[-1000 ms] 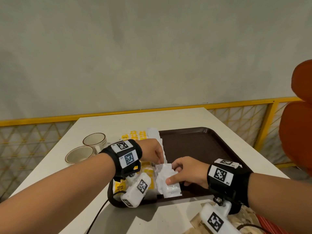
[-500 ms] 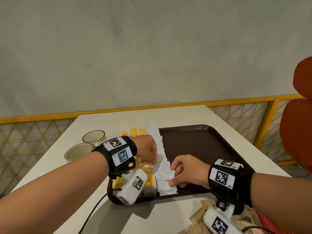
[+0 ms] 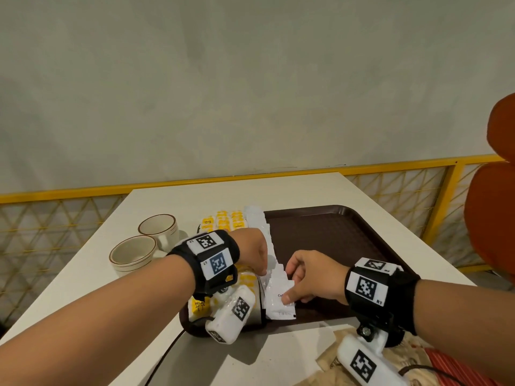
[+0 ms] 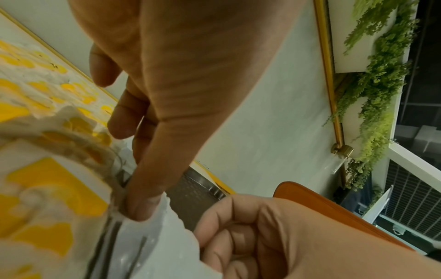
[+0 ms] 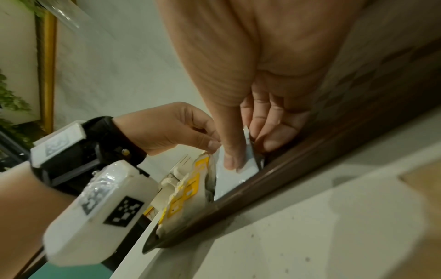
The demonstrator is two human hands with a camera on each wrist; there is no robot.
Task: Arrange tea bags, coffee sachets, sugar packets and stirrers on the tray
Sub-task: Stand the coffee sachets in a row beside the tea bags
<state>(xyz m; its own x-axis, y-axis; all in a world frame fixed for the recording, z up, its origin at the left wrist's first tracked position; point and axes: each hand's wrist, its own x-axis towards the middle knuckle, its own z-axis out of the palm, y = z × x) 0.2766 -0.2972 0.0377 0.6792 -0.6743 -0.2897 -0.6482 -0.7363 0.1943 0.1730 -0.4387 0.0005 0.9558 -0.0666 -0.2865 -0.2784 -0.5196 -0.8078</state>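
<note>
A brown tray (image 3: 334, 238) lies on the white table. Rows of yellow tea bags (image 3: 223, 222) fill its left side, with a column of white sachets (image 3: 256, 221) beside them. My right hand (image 3: 288, 292) pinches a white sachet (image 3: 278, 305) at the near end of that column, thumb on top and fingers beneath, as the right wrist view shows at the right hand (image 5: 250, 152). My left hand (image 3: 260, 273) reaches down with curled fingers and pinches the far edge of the same sachet stack (image 4: 148, 236). No stirrers or sugar packets can be told apart.
Two beige cups (image 3: 158, 228) (image 3: 132, 253) stand left of the tray. A brown paper bag (image 3: 328, 360) lies at the near table edge under my right wrist. An orange chair (image 3: 490, 218) is on the right, and a yellow railing (image 3: 390, 165) runs behind the table.
My right hand has lowered the white sachet flat onto the near end of the column. My left hand moved a little nearer, down to its far edge.
</note>
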